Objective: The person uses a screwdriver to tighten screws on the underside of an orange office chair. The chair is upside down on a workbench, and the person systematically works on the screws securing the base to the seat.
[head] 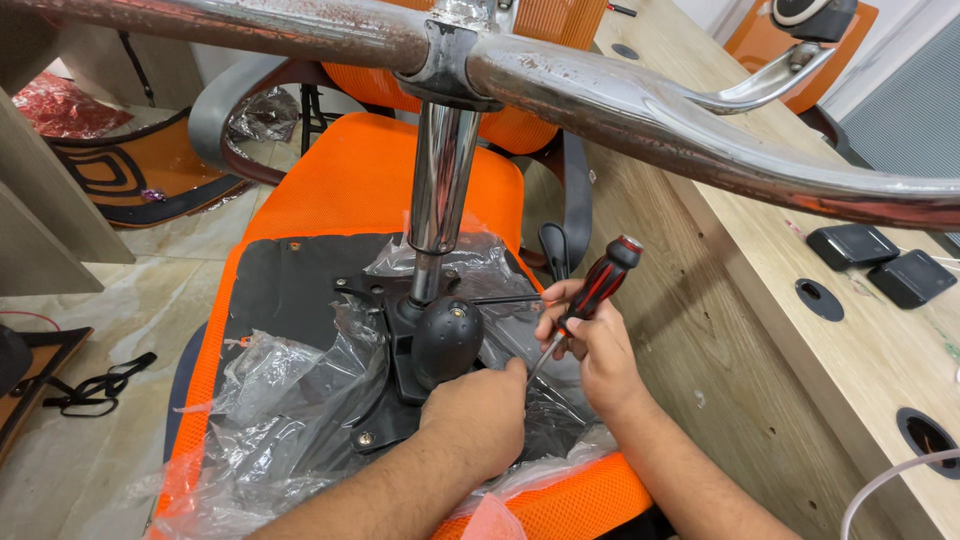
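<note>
An orange mesh office chair (350, 180) lies upside down, its black underside plate (290, 290) facing up. A chrome gas column (440, 180) rises from the black tilt mechanism (400, 350) to the worn chrome star base (620, 100) overhead. My left hand (480, 410) rests on the mechanism just below its round black knob (446, 340). My right hand (590, 345) grips a red-and-black screwdriver (600, 285), its shaft angled down-left toward the mechanism beside my left thumb. Crumpled clear plastic wrap (290, 400) lies over the seat underside.
A long wooden desk (760, 330) with round cable holes runs along the right, carrying two black boxes (880, 260). Another orange chair (800, 30) stands at the far right. A curved wood-and-black panel (150, 170) and black straps (100, 385) lie on the tiled floor at left.
</note>
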